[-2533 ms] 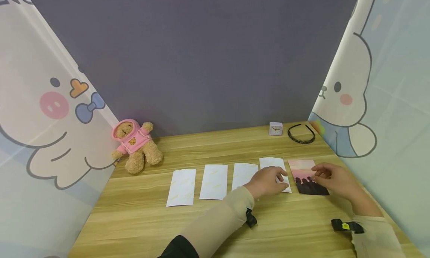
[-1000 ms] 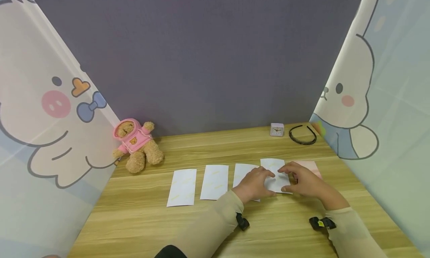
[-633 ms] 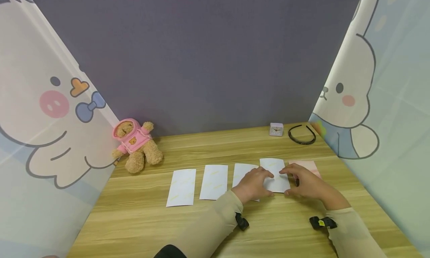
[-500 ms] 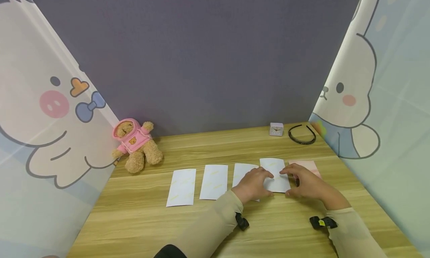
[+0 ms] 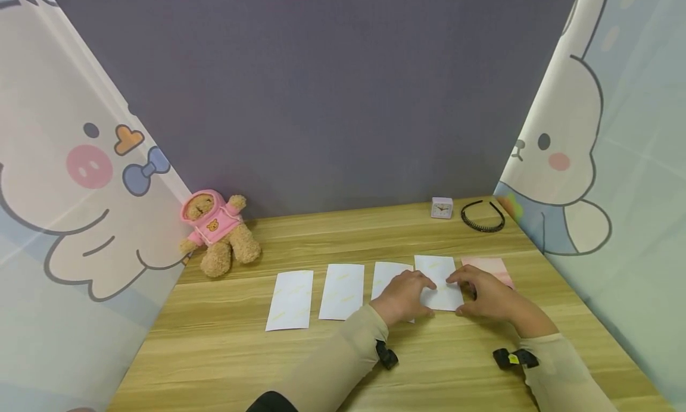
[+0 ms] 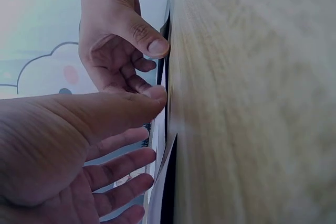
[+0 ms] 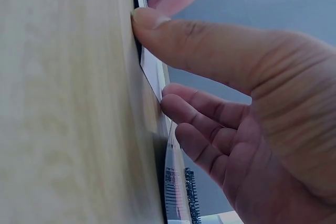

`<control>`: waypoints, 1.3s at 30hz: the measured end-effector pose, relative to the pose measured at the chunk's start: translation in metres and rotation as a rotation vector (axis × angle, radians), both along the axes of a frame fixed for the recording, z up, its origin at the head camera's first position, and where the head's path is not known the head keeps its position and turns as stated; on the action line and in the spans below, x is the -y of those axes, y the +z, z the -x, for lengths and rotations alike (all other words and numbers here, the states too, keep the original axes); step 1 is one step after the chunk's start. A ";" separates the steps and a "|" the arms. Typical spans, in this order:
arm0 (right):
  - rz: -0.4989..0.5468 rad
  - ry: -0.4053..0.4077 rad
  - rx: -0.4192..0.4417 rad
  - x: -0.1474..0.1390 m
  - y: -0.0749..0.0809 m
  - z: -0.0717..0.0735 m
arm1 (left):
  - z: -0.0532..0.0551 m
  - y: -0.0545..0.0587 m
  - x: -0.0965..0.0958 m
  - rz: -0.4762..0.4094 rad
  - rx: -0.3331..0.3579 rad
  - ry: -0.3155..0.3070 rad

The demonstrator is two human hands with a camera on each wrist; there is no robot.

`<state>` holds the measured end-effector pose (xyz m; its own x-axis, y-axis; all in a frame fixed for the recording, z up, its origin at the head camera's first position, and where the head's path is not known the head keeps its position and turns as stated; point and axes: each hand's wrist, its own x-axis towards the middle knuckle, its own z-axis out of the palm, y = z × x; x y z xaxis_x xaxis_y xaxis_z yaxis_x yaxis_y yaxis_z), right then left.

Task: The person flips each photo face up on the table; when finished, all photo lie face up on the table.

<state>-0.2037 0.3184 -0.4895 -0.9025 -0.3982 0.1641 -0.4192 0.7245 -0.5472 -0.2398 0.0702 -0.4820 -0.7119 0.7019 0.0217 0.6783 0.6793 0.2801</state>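
Observation:
In the head view, both hands are at the rightmost white card (image 5: 435, 264), which lies flat, its back up. My left hand (image 5: 403, 296) touches its left side and near edge, with thumb and fingers spread apart. My right hand (image 5: 490, 296) is at its right side, fingertips on the card and thumb by the near right corner. In the left wrist view, my left thumb (image 6: 121, 111) meets the card edge beside the right thumb (image 6: 149, 40). Right of it a pink picture card (image 5: 492, 268) lies partly hidden under the right hand.
Three more white cards (image 5: 342, 292) lie in a row to the left, one partly covered by the left hand. Along the back are a teddy bear in a pink hoodie (image 5: 217, 227), a small clock (image 5: 442, 208) and a black headband (image 5: 482, 227). Panels enclose the table (image 5: 225, 364).
My right hand has come left from the pink card to the rightmost white card, and the left hand has drawn back slightly left. In the last half second that white card has slid slightly nearer.

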 end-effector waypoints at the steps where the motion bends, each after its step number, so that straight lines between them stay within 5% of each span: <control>1: 0.005 0.005 -0.004 0.000 0.000 0.000 | 0.000 0.000 0.000 0.003 0.000 0.003; 21: 0.015 0.021 -0.013 0.001 -0.001 -0.004 | 0.001 -0.004 -0.001 0.033 -0.023 0.021; 31: 0.024 0.007 0.012 -0.001 0.000 -0.005 | 0.002 -0.005 -0.001 -0.044 0.003 0.017; 39: 0.130 0.051 -0.038 -0.003 0.002 -0.007 | 0.003 -0.007 0.000 -0.110 0.010 0.033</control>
